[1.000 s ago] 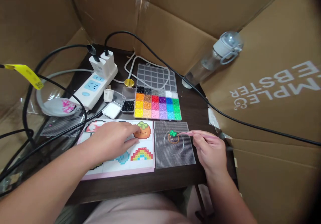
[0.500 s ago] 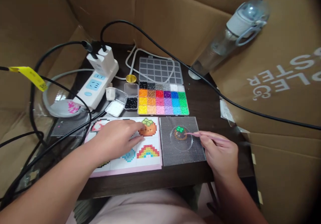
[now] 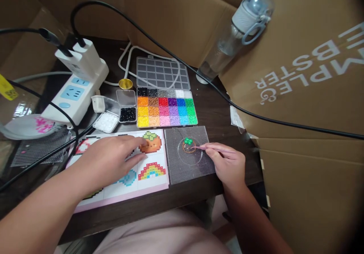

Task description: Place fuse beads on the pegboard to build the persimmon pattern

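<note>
My right hand [image 3: 227, 164] grips pink tweezers [image 3: 217, 149], whose tips reach the small bead figure [image 3: 189, 145] on the clear pegboard [image 3: 173, 170]. That figure has a green top and a thin orange-brown outline; a few beads inside it are too small to tell apart. On the printed pattern sheet [image 3: 110, 193], my left hand [image 3: 113, 159] rests with its fingers apart, the index fingertip at the orange persimmon-like picture [image 3: 153, 144]. A rainbow picture [image 3: 152, 171] lies below that. Part of the sheet is hidden under the hand.
Behind the sheet stand a sorted bead box [image 3: 167, 111] with its lid open, a small box of black beads [image 3: 127, 114] and one of white beads [image 3: 105, 122]. A power strip [image 3: 75, 90] with cables is at left, a water bottle [image 3: 224, 45] at back right. Cardboard walls surround the table.
The view has turned to the right, so everything appears further left. My left hand stays at the persimmon-like picture, and the tweezers stay at the bead figure, their tips slightly further into it.
</note>
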Tool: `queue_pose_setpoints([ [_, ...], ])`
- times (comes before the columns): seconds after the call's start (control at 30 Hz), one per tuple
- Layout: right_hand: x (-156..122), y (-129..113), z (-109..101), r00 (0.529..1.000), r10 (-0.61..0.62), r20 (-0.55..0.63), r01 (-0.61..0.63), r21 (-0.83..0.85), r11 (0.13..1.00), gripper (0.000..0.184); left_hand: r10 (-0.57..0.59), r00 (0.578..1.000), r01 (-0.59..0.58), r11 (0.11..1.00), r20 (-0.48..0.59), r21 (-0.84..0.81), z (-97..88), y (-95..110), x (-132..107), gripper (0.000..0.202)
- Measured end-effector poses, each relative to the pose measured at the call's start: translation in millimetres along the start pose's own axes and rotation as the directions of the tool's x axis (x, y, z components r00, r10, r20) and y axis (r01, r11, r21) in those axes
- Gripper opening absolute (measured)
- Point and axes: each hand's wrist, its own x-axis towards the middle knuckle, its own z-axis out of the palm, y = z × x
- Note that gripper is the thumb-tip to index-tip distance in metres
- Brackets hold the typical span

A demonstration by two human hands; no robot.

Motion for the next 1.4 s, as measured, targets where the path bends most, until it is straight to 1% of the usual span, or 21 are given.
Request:
queue_pose_setpoints([
  [0.1, 0.0, 1.0, 0.3, 1.0, -0.017, 0.005, 0.017, -0.003, 1.0, 0.017, 0.045, 0.997, -0.05, 0.996, 0.063, 0.078, 0.4, -0.8, 0.7, 0.036],
  [0.3, -1.0, 2.6, -0.1, 1.0, -0.021, 0.013, 0.021, -0.002, 1.0, 0.016, 0.043, 0.997, -0.05, 0.992, 0.071, 0.113, -0.4, -0.2, 0.2, 0.034],
  [0.47, -3.3, 4.3, -0.5, 1.0, -0.004, -0.002, 0.004, -0.044, 0.999, 0.017, 0.049, 0.994, -0.058, 0.994, 0.095, 0.093, -3.1, 1.9, -1.0, 0.03],
  [0.6, -4.2, 5.7, -0.4, 1.0, 0.001, -0.016, -0.002, -0.045, 0.999, 0.016, 0.028, 0.996, -0.038, 0.994, 0.09, 0.106, -4.5, 3.5, -1.2, 0.027],
  [0.9, -2.4, 2.6, 0.6, 0.999, 0.01, -0.03, -0.012, -0.05, 0.999, 0.015, 0.032, 0.995, -0.042, 0.995, 0.096, 0.095, -3.0, 2.9, 0.1, 0.029],
  [1.13, -0.4, -0.2, 1.5, 1.0, 0.011, -0.01, -0.012, -0.022, 1.0, 0.014, 0.042, 0.997, -0.049, 0.991, 0.058, 0.126, -0.3, -0.4, -0.6, 0.037],
  [1.27, -0.2, -1.1, 1.8, 0.999, 0.036, -0.029, -0.037, -0.031, 0.999, 0.011, 0.039, 0.997, -0.046, 0.992, 0.067, 0.114, -0.5, -1.2, -0.6, 0.039],
  [1.4, -0.7, -0.2, 2.3, 0.999, 0.039, -0.022, -0.04, -0.026, 0.999, 0.01, 0.035, 0.997, -0.041, 0.995, 0.066, 0.095, 0.2, -1.6, -0.3, 0.039],
])
